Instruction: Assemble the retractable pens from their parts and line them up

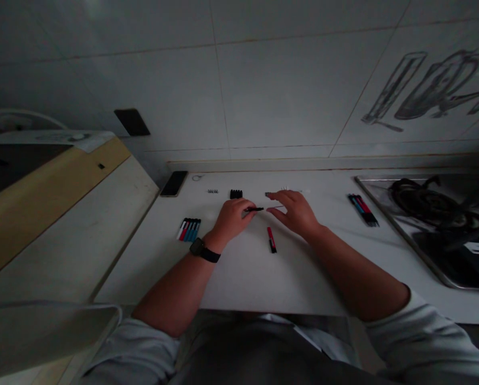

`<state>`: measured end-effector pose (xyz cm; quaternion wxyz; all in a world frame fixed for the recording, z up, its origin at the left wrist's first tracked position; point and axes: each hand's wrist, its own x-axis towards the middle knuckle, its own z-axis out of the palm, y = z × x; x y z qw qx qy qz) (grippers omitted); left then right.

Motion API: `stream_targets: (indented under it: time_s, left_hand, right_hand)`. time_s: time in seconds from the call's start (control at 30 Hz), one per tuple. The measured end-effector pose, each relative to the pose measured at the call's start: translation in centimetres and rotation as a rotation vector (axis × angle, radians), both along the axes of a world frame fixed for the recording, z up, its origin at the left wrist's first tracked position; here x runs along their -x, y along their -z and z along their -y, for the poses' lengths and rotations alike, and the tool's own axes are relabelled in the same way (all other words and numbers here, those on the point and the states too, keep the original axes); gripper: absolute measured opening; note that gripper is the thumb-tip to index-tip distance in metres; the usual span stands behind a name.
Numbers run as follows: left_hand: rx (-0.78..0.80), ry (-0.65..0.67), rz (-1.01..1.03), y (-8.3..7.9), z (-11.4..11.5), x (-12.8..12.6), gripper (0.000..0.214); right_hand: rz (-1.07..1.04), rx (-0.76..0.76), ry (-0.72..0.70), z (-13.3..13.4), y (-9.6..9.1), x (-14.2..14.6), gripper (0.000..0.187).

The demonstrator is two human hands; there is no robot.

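Left hand [234,215] pinched, beyond and left of the red pen [270,234]; right hand [298,212] (fingers curved, thumb apart) beyond and right.

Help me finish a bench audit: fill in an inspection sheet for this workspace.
Surface: white counter, dimly lit.
Job's things: black pen part in left hand; thin rod at right hand; red-and-black pen piece nearer the wearer; black pieces beyond; left pen group; right pen group.
Clutter: phone, far left corner.
Grippers: bare hands; left pinches the pen part; right's hold on the rod unclear.
Cables: pale cable or tube, lower left.
Surroundings: tiled wall behind, stove burner to the right.
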<state>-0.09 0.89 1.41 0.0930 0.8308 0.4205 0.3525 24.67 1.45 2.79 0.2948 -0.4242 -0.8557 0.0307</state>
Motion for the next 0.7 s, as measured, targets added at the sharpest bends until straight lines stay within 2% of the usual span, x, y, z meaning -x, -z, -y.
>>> stream_targets:
  time_s: [0.1,0.2,0.5,0.63,0.7]
  left_hand:
    - [-0.022,-0.072,0.07,0.0,-0.1,0.3,0.006]
    - [-0.036,-0.098,0.102,0.1,-0.3,0.5,0.007]
    - [-0.018,-0.052,0.074,0.2,-0.4,0.4,0.007]
    - [0.004,-0.055,0.104,0.3,-0.5,0.5,0.007]
    - [0.017,-0.086,0.144,0.3,-0.7,0.6,0.007]
  right_hand:
    - [-0.039,-0.038,0.092,-0.3,-0.7,-0.8,0.034]
    - [-0.069,-0.056,0.122,-0.6,-0.9,-1.3,0.028]
    - [-0.092,0.019,-0.03,-0.3,-0.7,-0.3,0.032]
    - [-0.129,0.046,-0.022,-0.2,-0.5,-0.1,0.032]
    - [-0.172,0.091,0.035,-0.2,-0.5,-0.2,0.031]
